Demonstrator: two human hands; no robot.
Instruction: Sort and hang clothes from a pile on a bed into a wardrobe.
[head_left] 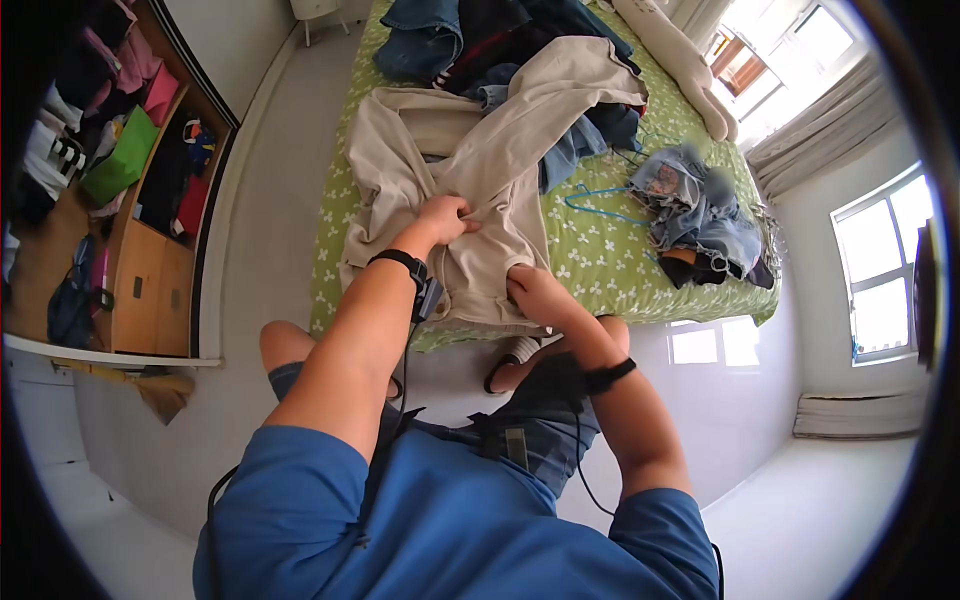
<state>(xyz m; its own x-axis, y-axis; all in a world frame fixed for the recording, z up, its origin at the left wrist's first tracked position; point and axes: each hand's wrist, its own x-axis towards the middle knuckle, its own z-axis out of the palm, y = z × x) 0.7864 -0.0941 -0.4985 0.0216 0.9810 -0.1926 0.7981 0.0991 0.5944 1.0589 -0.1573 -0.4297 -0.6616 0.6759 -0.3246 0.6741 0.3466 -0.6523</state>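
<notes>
A pair of beige trousers [505, 130] lies rumpled at the near end of the bed, its legs spread toward the far side. The waist end is nearest me, by the bed's edge. My left hand [443, 218] is closed on the cloth around the middle of the trousers, thumb and fingers pinching a fold. Lower and to the right, my right hand [540, 297] grips the trousers' side edge near the waist, its fingertips partly hidden by fabric.
Dark and blue jeans [420, 40] are heaped at the bed's far end. On the right lie a blue hanger [605, 202] and a pile of denim clothes [700, 215]. A green patterned sheet [600, 270] covers the bed. An open wardrobe [150, 275] full of clothes stands left.
</notes>
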